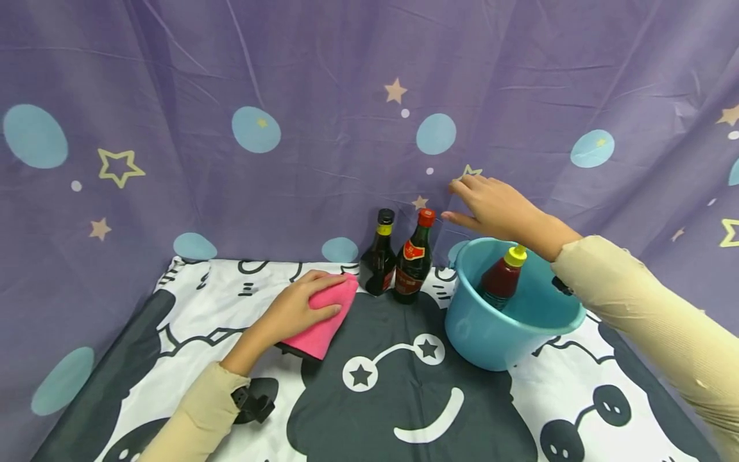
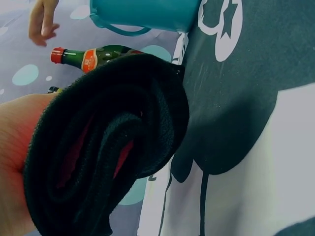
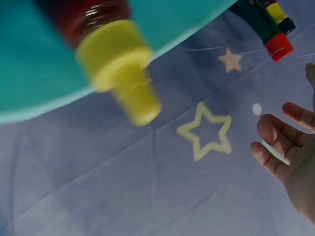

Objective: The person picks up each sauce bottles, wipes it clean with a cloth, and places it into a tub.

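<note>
My left hand (image 1: 300, 305) grips a folded cloth (image 1: 331, 314), pink on the side facing up, its dark rolled layers (image 2: 113, 137) filling the left wrist view. Just right of the cloth stand two dark glass sauce bottles, one with a black cap and yellow neck band (image 1: 378, 256), the other with a red cap (image 1: 413, 260). Above and to the right of the red cap hovers my right hand (image 1: 491, 205), fingers loosely spread and holding nothing. Under my right forearm, a squeeze bottle of dark red sauce with a yellow nozzle cap (image 1: 501, 279) stands inside the blue bucket (image 1: 491, 337).
A purple curtain (image 1: 323, 77) with stars and dots hangs directly behind the bottles. The table is covered by a black-and-white cartoon cloth (image 1: 404, 398). The bucket's handle (image 2: 128, 32) hangs down its side in the left wrist view.
</note>
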Action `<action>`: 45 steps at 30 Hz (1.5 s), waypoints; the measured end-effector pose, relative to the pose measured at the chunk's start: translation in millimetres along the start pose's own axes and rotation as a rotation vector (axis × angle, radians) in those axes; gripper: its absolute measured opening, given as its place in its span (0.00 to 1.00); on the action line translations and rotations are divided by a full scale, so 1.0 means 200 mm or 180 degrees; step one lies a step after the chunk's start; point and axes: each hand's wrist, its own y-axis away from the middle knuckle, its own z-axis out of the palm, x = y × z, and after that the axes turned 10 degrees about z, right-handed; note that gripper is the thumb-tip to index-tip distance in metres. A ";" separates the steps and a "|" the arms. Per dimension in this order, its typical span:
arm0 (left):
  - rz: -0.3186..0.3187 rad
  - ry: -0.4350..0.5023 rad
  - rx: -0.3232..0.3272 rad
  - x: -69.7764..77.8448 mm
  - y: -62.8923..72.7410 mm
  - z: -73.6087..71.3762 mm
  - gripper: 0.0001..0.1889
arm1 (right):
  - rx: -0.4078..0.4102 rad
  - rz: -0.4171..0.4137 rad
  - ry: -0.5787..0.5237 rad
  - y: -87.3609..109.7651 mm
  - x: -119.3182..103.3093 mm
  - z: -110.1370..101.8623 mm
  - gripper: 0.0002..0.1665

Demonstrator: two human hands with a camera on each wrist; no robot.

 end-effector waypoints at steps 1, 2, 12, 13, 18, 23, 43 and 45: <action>0.0008 0.0002 0.0000 0.00 0.00 0.00 0.29 | -0.0030 0.0004 -0.0021 -0.02 -0.01 0.01 0.30; 0.0015 0.0002 -0.0002 0.00 0.00 0.00 0.29 | -0.0058 0.0008 -0.0029 -0.04 -0.03 0.02 0.31; 0.0057 0.0009 0.0016 0.00 0.00 0.01 0.29 | -0.0282 -0.0061 -0.0130 -0.11 -0.11 0.14 0.30; 0.0047 0.0007 0.0012 0.00 0.00 0.01 0.29 | -0.0317 -0.0062 -0.0133 -0.12 -0.11 0.14 0.29; 0.0010 0.0021 -0.0023 -0.01 0.01 0.01 0.29 | -0.0461 -0.0084 -0.0040 -0.14 -0.15 0.18 0.29; 0.0003 0.0031 -0.0036 -0.02 0.02 0.02 0.29 | -0.0464 -0.0131 0.0056 -0.14 -0.17 0.22 0.28; -0.0004 0.0051 -0.0079 -0.01 0.01 0.03 0.29 | -0.0509 -0.0154 -0.0244 -0.13 -0.24 0.18 0.14; -0.0023 0.0027 -0.0109 -0.02 0.02 0.03 0.29 | -0.0521 -0.0101 -0.0307 -0.13 -0.26 0.14 0.11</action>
